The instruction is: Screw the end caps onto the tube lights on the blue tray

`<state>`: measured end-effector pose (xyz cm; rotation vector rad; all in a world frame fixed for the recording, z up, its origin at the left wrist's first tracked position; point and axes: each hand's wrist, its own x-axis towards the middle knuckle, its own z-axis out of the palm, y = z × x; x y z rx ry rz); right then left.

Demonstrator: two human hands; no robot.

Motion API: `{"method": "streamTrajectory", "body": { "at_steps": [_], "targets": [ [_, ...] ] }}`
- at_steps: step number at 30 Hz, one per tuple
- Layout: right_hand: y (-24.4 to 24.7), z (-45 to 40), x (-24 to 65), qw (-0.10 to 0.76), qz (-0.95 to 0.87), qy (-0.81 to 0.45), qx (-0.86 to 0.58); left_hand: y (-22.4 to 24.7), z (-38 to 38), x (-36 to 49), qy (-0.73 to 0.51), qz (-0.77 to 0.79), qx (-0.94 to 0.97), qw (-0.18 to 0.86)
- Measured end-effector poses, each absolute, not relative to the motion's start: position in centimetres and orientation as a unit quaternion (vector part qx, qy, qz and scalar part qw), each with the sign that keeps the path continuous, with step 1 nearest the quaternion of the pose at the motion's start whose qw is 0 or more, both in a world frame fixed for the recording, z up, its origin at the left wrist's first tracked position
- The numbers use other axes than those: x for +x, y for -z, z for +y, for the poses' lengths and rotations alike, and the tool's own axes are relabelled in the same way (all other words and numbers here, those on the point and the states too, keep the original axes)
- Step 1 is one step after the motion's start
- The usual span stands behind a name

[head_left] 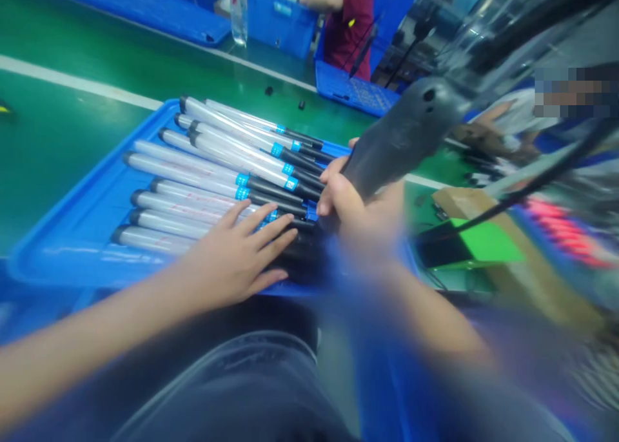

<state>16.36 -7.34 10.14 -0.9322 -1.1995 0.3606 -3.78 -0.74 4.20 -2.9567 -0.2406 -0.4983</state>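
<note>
My left hand lies with its fingers spread over the black handles of several translucent light batons. The batons have black end caps and blue labels, and rest side by side in a shallow blue tray. Above the tray's right side, my right hand is wrapped around a thick dark grey electric screwdriver, which is tilted. Its lower end is blurred and partly hidden by the hand, so I cannot tell whether it touches a baton.
Small black parts lie on the green table behind the tray. Further back are a water bottle, blue bins and a person in red. A cardboard box and a green object are at right.
</note>
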Motion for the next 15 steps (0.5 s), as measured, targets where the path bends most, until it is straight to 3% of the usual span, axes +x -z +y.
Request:
{"method": "streamTrajectory", "body": {
  "at_steps": [7,15],
  "targets": [
    [-9.8,-7.2,16.3,0.721,-0.524,-0.154,-0.427,-4.0,-1.3,-1.0,0.162,-0.045,-0.985,0.034],
    [-9.4,-6.8,17.2,0.726,-0.532,-0.136,-0.414,-4.2,0.2,-3.5,0.204,-0.054,-0.976,0.063]
  ]
}}
